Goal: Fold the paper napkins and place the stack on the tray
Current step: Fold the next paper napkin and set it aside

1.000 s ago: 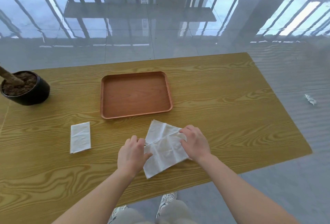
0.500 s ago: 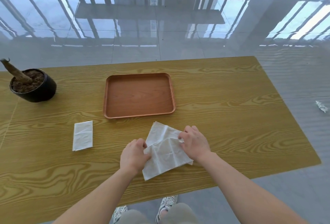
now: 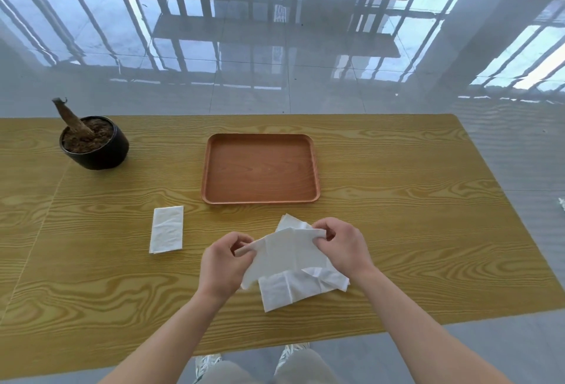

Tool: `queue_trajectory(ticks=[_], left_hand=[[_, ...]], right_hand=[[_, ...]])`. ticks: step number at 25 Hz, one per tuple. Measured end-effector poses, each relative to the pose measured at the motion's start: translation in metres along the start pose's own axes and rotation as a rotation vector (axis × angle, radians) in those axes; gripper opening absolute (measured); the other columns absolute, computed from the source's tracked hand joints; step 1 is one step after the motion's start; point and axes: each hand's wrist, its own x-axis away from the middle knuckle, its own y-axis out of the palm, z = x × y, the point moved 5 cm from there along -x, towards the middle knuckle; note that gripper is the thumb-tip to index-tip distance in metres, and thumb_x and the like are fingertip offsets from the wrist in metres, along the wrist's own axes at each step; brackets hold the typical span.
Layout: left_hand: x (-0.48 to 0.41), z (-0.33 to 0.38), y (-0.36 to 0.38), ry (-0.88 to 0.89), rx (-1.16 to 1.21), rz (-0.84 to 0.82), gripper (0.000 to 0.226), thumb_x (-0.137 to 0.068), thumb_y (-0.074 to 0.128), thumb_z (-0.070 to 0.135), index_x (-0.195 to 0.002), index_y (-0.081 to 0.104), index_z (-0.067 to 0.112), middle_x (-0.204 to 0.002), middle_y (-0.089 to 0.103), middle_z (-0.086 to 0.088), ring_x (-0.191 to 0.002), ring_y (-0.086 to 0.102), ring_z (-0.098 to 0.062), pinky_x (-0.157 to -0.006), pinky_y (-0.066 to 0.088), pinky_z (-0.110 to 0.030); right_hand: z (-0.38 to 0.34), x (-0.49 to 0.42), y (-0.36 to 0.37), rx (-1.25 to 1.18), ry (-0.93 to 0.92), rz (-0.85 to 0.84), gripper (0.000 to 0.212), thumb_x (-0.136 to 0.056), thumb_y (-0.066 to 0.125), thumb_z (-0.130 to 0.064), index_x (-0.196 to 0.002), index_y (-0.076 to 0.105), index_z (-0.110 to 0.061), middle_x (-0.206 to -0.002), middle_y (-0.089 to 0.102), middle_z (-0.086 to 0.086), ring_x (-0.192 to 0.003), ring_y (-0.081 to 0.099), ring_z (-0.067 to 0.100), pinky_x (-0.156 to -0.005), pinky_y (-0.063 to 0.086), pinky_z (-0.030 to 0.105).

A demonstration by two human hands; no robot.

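While hands lift napkin (image 3: 287,256), pot (image 3: 94,146) sits well left.

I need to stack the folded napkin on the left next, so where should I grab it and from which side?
Take the folded napkin by a long edge, probably the right one, which faces the left hand. It lies flat on the table, a narrow rectangle with nothing touching it, so slide fingertips under that edge and pinch thumb on top. Both hands are busy with the open napkin now.
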Motion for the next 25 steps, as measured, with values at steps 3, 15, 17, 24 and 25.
queue_trajectory(ticks=[3, 15, 17, 24, 25], left_hand=[[0.003, 0.002, -0.041, 0.087, -0.023, 0.142, 0.020, -0.079, 0.079, 0.014, -0.073, 0.072, 0.031, -0.073, 0.071, 0.019, -0.070, 0.064, 0.003, -0.061, 0.047, -0.011], [0.056, -0.067, -0.094, 0.473, -0.777, 0.240, 0.018, -0.063, 0.077, 0.001, -0.070, 0.069, 0.016, -0.085, 0.068, -0.001, -0.082, 0.065, -0.027, -0.068, 0.047, -0.037], [0.063, -0.084, -0.083, 0.424, -0.881, 0.135, 0.032, -0.051, 0.083, -0.008, -0.068, 0.068, 0.014, -0.086, 0.069, -0.005, -0.081, 0.068, -0.029, -0.068, 0.051, -0.039], [0.066, -0.092, -0.057, 0.276, -0.826, -0.096, 0.052, -0.074, 0.059, 0.021, -0.126, 0.062, 0.020, -0.141, 0.054, -0.015, -0.132, 0.050, -0.035, -0.109, 0.041, -0.049], [0.064, -0.092, -0.047, 0.279, -0.851, -0.134, 0.053, -0.084, 0.053, 0.032, -0.137, 0.054, 0.024, -0.150, 0.045, -0.015, -0.141, 0.040, -0.034, -0.115, 0.033, -0.050]], right_hand=[[-0.032, -0.003, 0.012, -0.105, -0.081, -0.016, 0.020, -0.087, 0.072, -0.013, -0.080, 0.076, -0.031, -0.081, 0.074, -0.011, -0.081, 0.064, 0.004, -0.071, 0.051, 0.022], [-0.069, 0.021, 0.116, 0.005, -0.146, -0.145, 0.025, -0.092, 0.065, -0.006, -0.093, 0.080, -0.027, -0.083, 0.048, -0.004, -0.087, 0.052, 0.016, -0.075, 0.044, 0.024], [-0.057, 0.031, 0.127, 0.074, -0.094, -0.200, 0.027, -0.094, 0.060, -0.011, -0.099, 0.078, -0.031, -0.085, 0.051, -0.005, -0.087, 0.054, 0.014, -0.076, 0.044, 0.023], [-0.042, 0.038, 0.123, -0.128, 0.141, -0.274, 0.015, -0.081, 0.062, -0.031, -0.094, 0.070, -0.031, -0.073, 0.068, -0.009, -0.078, 0.066, 0.014, -0.078, 0.059, 0.042], [-0.043, 0.037, 0.123, -0.105, 0.128, -0.249, 0.013, -0.085, 0.066, -0.030, -0.098, 0.068, -0.028, -0.075, 0.069, -0.008, -0.079, 0.067, 0.015, -0.080, 0.059, 0.043]])
